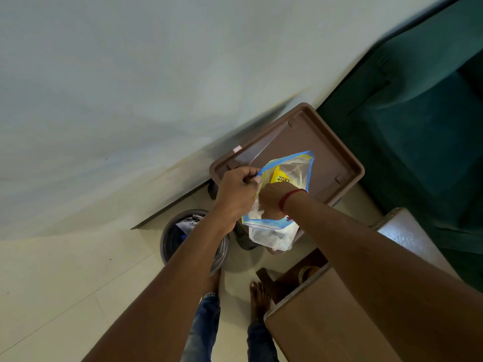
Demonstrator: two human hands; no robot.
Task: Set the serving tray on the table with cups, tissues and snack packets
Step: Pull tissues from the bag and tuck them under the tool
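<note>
Head view, looking down. Left hand [236, 194]: fingers curled tight, thumb and forefinger pinching the blue-edged rim of a clear plastic zip-top bag [283, 184] at its upper-left corner. Right hand [271, 198], red thread band at the wrist: back of hand toward camera, closed against the bag's rim at mid-length; its fingertips are hidden behind the plastic and the left hand, so the exact grip cannot be told. Bag mouth is pulled apart between the two hands.

Inside the bag: a yellow snack packet [279, 176], dark lettering "ZO" readable, later letters cut off by the right hand. Lower part of the bag hangs crumpled, with a red mark partly showing near the wrist, not legible.

Bag is held above a brown rectangular plastic serving tray [337, 150], raised rim, small white sticker on the left edge, unreadable. Round grey bin [172, 240] on the floor below the left forearm. Brown wooden table [321, 325] lower right; green sofa [418, 126] upper right.
</note>
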